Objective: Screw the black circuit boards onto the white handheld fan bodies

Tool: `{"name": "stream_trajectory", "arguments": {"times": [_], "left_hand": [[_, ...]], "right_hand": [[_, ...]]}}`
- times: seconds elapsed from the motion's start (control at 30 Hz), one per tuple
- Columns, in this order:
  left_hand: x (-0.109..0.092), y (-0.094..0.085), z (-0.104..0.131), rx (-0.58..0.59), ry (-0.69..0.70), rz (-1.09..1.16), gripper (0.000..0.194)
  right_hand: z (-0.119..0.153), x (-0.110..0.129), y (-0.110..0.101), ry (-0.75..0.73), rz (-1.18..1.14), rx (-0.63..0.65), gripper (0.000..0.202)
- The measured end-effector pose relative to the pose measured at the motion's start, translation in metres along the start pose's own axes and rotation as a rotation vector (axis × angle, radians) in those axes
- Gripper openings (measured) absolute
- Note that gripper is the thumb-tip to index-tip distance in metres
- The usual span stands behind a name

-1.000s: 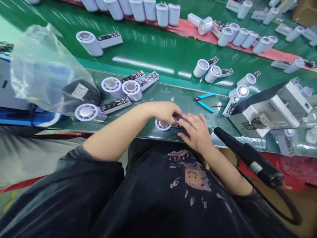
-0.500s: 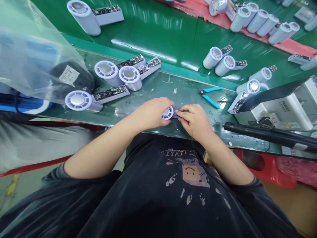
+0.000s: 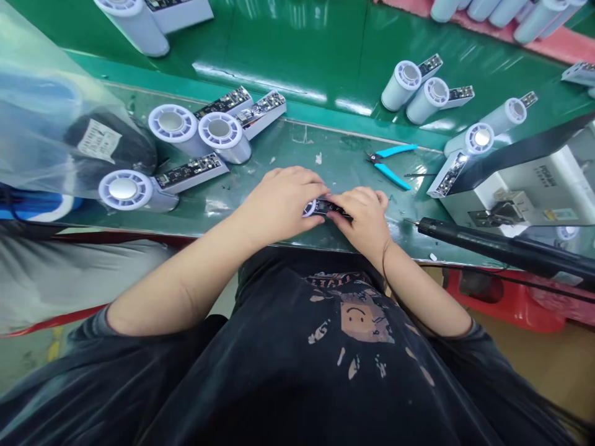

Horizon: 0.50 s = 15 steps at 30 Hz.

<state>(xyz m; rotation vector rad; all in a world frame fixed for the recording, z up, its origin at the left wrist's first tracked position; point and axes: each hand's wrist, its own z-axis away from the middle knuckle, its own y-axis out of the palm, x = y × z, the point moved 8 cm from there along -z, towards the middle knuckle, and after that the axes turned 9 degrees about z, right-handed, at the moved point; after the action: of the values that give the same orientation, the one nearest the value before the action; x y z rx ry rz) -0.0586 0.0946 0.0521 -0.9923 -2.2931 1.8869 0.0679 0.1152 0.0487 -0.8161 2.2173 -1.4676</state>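
Observation:
Low over the front edge of the bench, both my hands hold one white cylindrical unit with a circuit-board handle. My left hand is wrapped round its cylinder end, so only a bit of the ringed face shows. The fingers of my right hand are closed on the handle, whose dark board faces up and is partly covered. Cutting pliers with blue handles lie spread beyond my right hand. A black electric screwdriver lies to the right, its bit pointing toward that hand.
Similar units stand at the left, with others at the back right. A clear plastic bag and a dark labelled roll sit far left. A grey metal box borders the right side. Below it is a red stool.
The held unit's board now faces up and shows more. My right hand has shifted its grip along the handle, and my left hand covers more of the ringed face. The camera view has shifted slightly.

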Motion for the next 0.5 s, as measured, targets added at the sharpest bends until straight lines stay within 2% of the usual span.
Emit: {"name": "stream_trajectory", "arguments": {"times": [0.07,0.17,0.33,0.43,0.5], "left_hand": [[-0.007,0.001,-0.001,0.001,-0.007,-0.076,0.028],[-0.012,0.003,-0.004,0.008,-0.032,-0.139,0.022],[-0.022,-0.002,-0.005,-0.012,0.005,-0.267,0.021],[-0.045,-0.004,0.006,-0.119,0.081,-0.356,0.024],[-0.066,0.004,0.017,-0.170,0.161,-0.415,0.028]], "right_hand": [[0.006,-0.003,-0.003,0.028,0.001,-0.011,0.026],[0.020,-0.015,-0.010,0.098,0.019,-0.048,0.037],[0.030,-0.032,-0.013,0.183,0.021,-0.058,0.023],[0.026,-0.034,-0.013,0.184,-0.002,-0.057,0.021],[0.024,-0.033,-0.014,0.182,-0.015,-0.061,0.021]]}}
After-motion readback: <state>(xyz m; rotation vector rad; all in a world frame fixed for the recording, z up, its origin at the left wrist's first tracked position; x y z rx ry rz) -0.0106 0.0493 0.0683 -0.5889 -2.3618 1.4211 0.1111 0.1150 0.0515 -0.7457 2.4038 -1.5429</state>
